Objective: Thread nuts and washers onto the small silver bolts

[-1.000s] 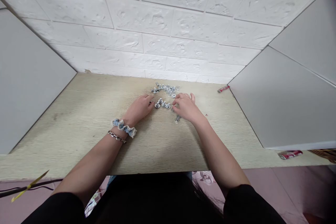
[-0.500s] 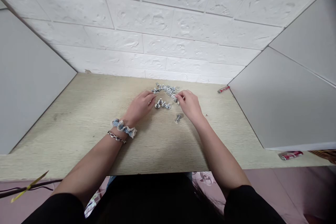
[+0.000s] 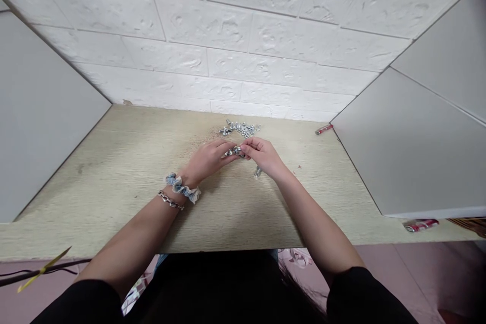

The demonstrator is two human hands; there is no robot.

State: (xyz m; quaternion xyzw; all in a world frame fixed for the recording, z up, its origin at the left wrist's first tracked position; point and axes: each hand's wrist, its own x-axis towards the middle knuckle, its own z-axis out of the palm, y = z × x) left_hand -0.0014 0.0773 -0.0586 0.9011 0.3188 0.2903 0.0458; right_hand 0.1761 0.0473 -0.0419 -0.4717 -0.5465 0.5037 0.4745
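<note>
- Our left hand (image 3: 207, 159) and right hand (image 3: 264, 156) have closed in since the earlier view: they stood apart on either side of a short row of bolts, and now the fingertips nearly meet over it.
- The short row of silver steel bolts (image 3: 233, 151) sits between the two hands, right at the fingertips; we cannot tell whether either hand is clamped on them.
- A loose heap of silver bolts and nuts (image 3: 240, 129) lies just beyond the hands, and one lone silver bolt (image 3: 257, 172) lies just below the right hand.
- A blue denim scrunchie (image 3: 182, 188) and a silver chain bracelet (image 3: 170, 200) circle the left arm at the wrist.
- A pale wood-grain desk (image 3: 114, 177) bears all of this, with a small red-and-silver cylinder (image 3: 324, 129) near its far right corner.
- Behind the desk rises a white embossed brick-pattern wall (image 3: 228, 61), flanked by smooth grey panels (image 3: 45, 111); a pink floor (image 3: 417, 273) shows below.
</note>
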